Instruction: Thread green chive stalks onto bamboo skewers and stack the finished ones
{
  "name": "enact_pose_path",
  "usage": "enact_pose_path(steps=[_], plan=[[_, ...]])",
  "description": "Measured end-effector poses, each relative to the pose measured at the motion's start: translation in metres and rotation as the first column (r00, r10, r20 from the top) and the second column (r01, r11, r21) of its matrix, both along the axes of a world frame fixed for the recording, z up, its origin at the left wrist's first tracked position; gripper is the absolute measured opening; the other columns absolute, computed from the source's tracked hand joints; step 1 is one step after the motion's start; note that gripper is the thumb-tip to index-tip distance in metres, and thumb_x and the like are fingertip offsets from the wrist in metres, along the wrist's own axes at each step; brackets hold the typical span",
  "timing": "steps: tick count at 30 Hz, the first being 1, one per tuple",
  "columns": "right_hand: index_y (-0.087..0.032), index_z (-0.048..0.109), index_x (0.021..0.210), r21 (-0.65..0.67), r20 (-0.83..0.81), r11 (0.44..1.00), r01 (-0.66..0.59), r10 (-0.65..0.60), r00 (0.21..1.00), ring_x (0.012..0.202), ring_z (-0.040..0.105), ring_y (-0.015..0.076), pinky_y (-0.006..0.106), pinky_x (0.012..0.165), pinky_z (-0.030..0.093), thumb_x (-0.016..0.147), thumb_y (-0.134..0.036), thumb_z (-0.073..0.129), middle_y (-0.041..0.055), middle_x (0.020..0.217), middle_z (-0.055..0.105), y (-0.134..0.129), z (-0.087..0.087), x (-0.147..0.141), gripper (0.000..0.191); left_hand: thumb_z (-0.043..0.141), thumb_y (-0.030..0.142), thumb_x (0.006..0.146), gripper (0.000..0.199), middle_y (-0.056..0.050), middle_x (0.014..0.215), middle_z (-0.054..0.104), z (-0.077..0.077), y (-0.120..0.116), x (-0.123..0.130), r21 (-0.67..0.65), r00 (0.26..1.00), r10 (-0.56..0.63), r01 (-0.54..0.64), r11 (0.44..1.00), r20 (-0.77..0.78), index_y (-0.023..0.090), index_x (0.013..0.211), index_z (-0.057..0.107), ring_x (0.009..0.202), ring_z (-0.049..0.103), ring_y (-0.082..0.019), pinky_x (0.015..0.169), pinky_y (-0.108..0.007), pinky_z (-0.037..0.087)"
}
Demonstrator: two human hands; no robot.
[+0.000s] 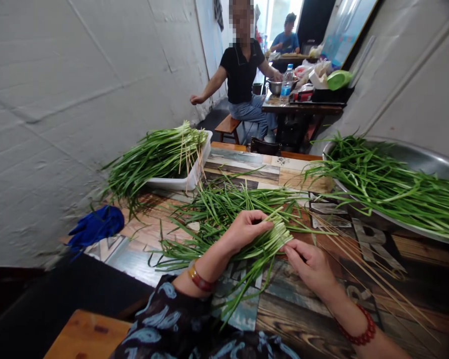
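Note:
My left hand (250,230) is wrapped round a bunch of garlic chives (276,236), its pale cut ends pointing to the right. At those ends, the thumb and fingers of my right hand (307,262) are pinched on the stems; whether a thin stick is also between them I cannot tell. The green leaves of the bunch hang down toward my lap. Loose garlic chives (220,204) lie spread on the table just beyond my left hand. To the right of my right hand lie several thin bamboo skewers (374,267).
A white plastic tray (194,177) of chives stands at the back left, with skewers sticking out. A large metal basin (430,162) heaped with chives is at the right. Blue gloves (97,227) lie on the left edge. A person in black (243,75) sits beyond the wooden table (303,319).

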State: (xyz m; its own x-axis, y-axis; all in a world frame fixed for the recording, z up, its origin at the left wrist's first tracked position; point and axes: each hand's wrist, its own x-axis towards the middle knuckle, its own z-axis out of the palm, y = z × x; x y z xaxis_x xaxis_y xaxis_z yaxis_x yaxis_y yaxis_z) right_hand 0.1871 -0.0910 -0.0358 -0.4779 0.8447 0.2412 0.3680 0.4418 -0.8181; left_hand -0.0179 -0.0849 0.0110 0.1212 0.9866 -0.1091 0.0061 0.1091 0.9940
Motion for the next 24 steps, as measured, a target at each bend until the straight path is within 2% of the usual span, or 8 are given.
enact_pose_path(steps=[6,13,17,24], plan=[[-0.017,0.066,0.076,-0.015,0.014,1.0,0.006,-0.005,1.0,0.044,0.046,0.0102,0.021,0.047,0.038,0.094,-0.03,0.047,-0.0031,0.051,0.053,-0.002,0.003,0.001,0.029,0.07,0.045,0.072,0.035,0.001,0.066,0.056,0.0,0.001,0.0,-0.003,1.0,0.002,-0.002,1.0,-0.015,0.01,0.069,0.065,0.062,0.046,-0.009,0.062,-0.022,0.035],[-0.017,0.066,0.074,0.028,0.012,1.0,0.001,-0.002,1.0,0.044,0.046,0.0102,0.021,0.048,0.037,0.094,-0.03,0.047,-0.0032,0.05,0.052,-0.001,0.002,0.0,0.03,0.069,0.047,0.072,0.039,0.003,0.059,0.048,-0.003,0.003,0.0,0.022,0.998,0.0,0.001,1.0,-0.069,0.011,0.061,0.06,0.057,0.039,-0.007,0.056,-0.021,0.03],[-0.018,0.064,0.071,0.027,0.024,0.999,0.025,-0.025,0.999,0.045,0.047,0.0104,0.021,0.048,0.037,0.092,-0.029,0.049,-0.0031,0.05,0.052,0.001,0.009,0.0,0.029,0.067,0.045,0.074,0.036,0.002,0.061,0.051,-0.003,0.003,0.001,0.058,0.995,0.01,-0.004,0.998,-0.101,0.011,0.063,0.061,0.059,0.041,-0.008,0.056,-0.021,0.032],[-0.017,0.066,0.079,-0.135,0.01,0.991,0.007,-0.006,1.0,0.048,0.046,0.0102,0.021,0.051,0.036,0.091,-0.028,0.048,-0.0036,0.051,0.05,0.009,0.017,0.004,0.025,0.067,0.041,0.077,0.03,0.002,0.064,0.056,-0.003,0.009,-0.003,-0.014,0.996,-0.052,0.051,0.999,-0.079,0.012,0.073,0.066,0.058,0.045,-0.008,0.054,-0.02,0.034]])
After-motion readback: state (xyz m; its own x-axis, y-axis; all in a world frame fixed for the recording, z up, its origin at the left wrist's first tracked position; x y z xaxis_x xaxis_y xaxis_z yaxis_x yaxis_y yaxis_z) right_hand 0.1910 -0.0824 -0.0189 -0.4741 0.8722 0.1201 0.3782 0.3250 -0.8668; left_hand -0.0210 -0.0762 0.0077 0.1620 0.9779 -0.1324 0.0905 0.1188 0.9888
